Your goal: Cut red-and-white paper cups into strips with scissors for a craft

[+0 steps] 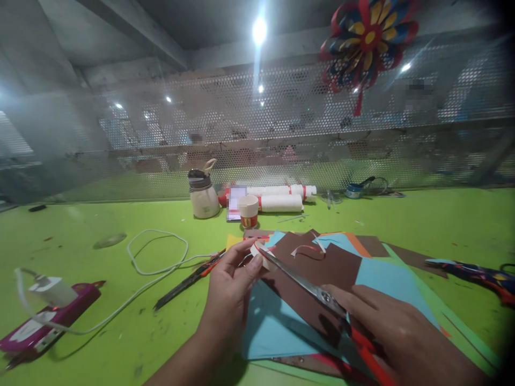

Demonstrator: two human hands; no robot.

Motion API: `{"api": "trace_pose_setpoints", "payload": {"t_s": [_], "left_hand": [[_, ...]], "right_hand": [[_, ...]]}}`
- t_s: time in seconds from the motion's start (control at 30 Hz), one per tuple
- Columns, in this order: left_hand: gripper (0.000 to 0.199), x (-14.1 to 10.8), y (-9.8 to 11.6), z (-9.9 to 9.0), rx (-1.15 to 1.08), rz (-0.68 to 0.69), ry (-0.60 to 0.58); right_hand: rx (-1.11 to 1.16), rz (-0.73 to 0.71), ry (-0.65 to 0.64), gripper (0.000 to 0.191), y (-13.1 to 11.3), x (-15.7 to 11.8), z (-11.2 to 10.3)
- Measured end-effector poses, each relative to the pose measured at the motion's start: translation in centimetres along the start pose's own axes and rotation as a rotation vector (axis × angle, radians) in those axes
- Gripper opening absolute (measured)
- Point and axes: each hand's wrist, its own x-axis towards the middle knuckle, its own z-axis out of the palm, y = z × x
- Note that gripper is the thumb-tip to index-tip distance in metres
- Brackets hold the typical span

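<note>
My left hand [232, 281] pinches a small white paper cup piece [269, 261] with a red line along its edge, between thumb and fingers. My right hand [396, 324] is wrapped round the red handles of a pair of scissors [308, 287]. Their blades point up and left, and the tip meets the piece beside my left fingertips. Under both hands lies a loose pile of brown and light blue paper sheets [386, 281]. Thin curled white and red strips [309, 247] rest on the brown sheet.
Behind the pile stand a paper cup [249, 210], a phone [235, 206], stacked cups [281, 203] and a bottle [204, 197]. A long black tool [185, 284] lies left of my hand, near a cable and power strip [52, 316]. Dark-handled pliers [478, 276] lie right.
</note>
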Motion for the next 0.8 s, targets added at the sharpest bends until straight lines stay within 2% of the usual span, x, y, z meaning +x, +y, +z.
{"api": "trace_pose_setpoints", "payload": {"t_s": [0.1,0.23,0.37,0.67,0.8], "left_hand": [[0.034,-0.04,0.10,0.09,-0.011,0.000,0.002],[0.032,0.07,0.10,0.04,-0.011,0.008,-0.004],[0.034,0.19,0.09,0.01,0.009,0.019,-0.021],[0.044,0.26,-0.27,-0.51,0.020,-0.004,-0.051],[0.041,0.30,-0.40,-0.63,-0.005,-0.005,-0.060]], "right_hand": [[-0.011,0.005,-0.110,0.051,0.01,0.11,-0.09],[-0.006,0.032,-0.201,0.047,0.22,0.26,-0.13],[0.003,0.046,-0.210,0.053,0.48,0.26,-0.08],[0.064,0.046,-0.191,0.052,0.29,0.19,-0.13],[0.070,0.058,-0.211,0.056,0.16,0.21,-0.09]]}}
